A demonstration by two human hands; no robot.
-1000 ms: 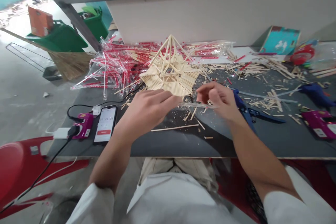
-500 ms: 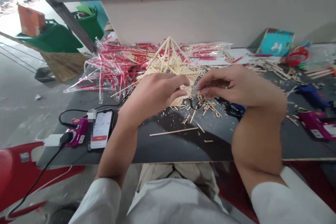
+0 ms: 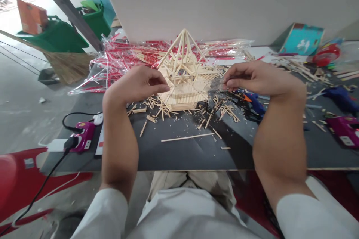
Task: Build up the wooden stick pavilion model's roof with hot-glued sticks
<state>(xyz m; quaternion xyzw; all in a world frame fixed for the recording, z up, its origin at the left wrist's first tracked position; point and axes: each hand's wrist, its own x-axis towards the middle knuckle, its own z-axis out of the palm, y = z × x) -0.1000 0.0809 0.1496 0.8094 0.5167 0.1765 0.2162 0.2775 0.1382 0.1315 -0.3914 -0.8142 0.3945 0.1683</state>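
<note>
A model built of pale wooden sticks, with a pointed frame rising from a star-like base, stands on the dark table. At its left edge is my left hand, thumb and fingertips pinched together; whatever lies between them is too small to make out. My right hand pinches a crumpled piece of clear plastic film at the model's right side. Below that hand lies a blue glue gun with an orange part, partly hidden by my right arm. Cut stick pieces are scattered around the base.
Red-and-clear plastic wrappers pile up at the back left. A purple power adapter with cords sits left, beside a phone mostly behind my left arm. Another blue tool and a second purple adapter lie right. One long stick lies in front.
Both hands rose from the table front to the model, came close together, then moved apart. The clear film stays in my right hand. My left arm now covers most of the phone.
</note>
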